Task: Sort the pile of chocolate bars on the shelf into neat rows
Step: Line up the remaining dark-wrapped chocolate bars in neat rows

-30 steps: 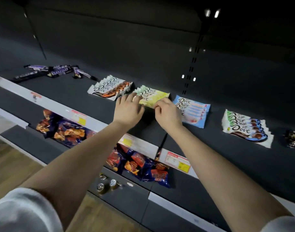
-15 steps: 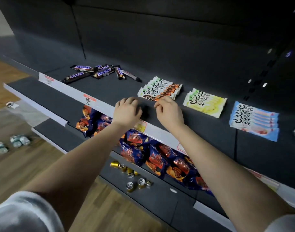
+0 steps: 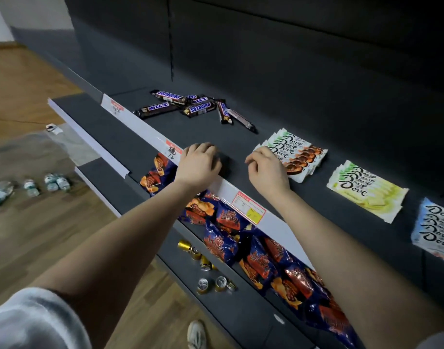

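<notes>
Where right edge falls, blue Dove stack (image 3: 434,230) cut off.

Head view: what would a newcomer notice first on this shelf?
Loose Snickers bars lie crisscrossed at the shelf's back left, while the orange Dove stack, yellow Dove stack and blue Dove stack sit fanned in a row to their right. The left hand and right hand are at the front edge, with bright snack bags one level below.

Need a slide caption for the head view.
Left hand and right hand at the shelf front; Dove stacks aligned, Snickers pile unsorted.
</notes>
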The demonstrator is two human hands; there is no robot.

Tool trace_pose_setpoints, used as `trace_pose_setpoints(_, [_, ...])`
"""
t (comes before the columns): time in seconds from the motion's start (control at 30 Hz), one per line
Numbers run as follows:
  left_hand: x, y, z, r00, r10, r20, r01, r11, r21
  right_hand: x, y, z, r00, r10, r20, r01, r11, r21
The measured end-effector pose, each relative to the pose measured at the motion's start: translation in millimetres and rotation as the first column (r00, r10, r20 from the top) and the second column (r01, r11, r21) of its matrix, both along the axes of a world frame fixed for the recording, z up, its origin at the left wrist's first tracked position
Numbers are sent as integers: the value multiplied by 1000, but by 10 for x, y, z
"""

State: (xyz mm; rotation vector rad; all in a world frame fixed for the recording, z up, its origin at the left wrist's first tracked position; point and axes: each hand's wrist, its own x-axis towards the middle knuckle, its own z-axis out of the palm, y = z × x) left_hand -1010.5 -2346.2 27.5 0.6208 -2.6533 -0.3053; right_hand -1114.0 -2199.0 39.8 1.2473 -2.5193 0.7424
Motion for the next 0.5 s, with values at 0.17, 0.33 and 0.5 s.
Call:
trace_pose_setpoints(0.17, [-130, -446, 18, 999, 33, 19, -33, 999, -6, -264, -510, -2, 999, 53, -5, -53, 999, -10])
trace_pose_setpoints(0.33, [-319, -872, 79, 997, 70, 38, -69, 997, -30, -604, -949, 48, 999, 44, 26, -44, 999, -30])
trace_pose_setpoints(0.5, [-471, -1191, 105, 994, 99, 40, -98, 995, -35, -824, -1378, -7, 995, 76, 57, -70, 993, -99])
